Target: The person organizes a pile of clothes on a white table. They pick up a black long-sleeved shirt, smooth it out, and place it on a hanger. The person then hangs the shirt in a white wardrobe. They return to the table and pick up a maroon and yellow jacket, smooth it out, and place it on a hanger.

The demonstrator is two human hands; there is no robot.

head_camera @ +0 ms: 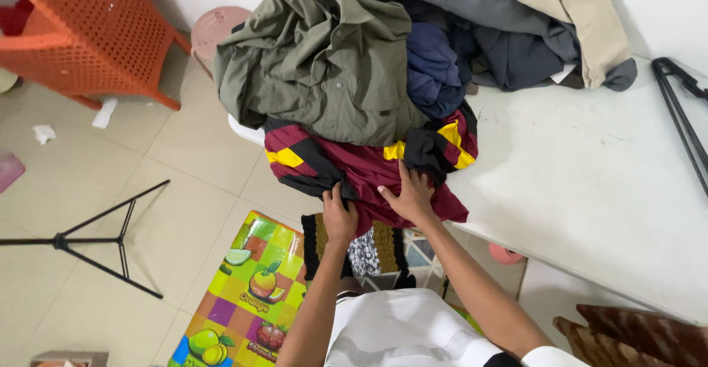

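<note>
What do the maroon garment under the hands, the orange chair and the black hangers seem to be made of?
Maroon garment: soft woven or knit cloth, matte, since it folds and creases under the left hand and right hand.
Orange chair: likely moulded plastic, with a perforated grid surface.
Black hangers: thin and smooth; plastic or coated metal, cannot tell.

Head view, steeply downward, close
</note>
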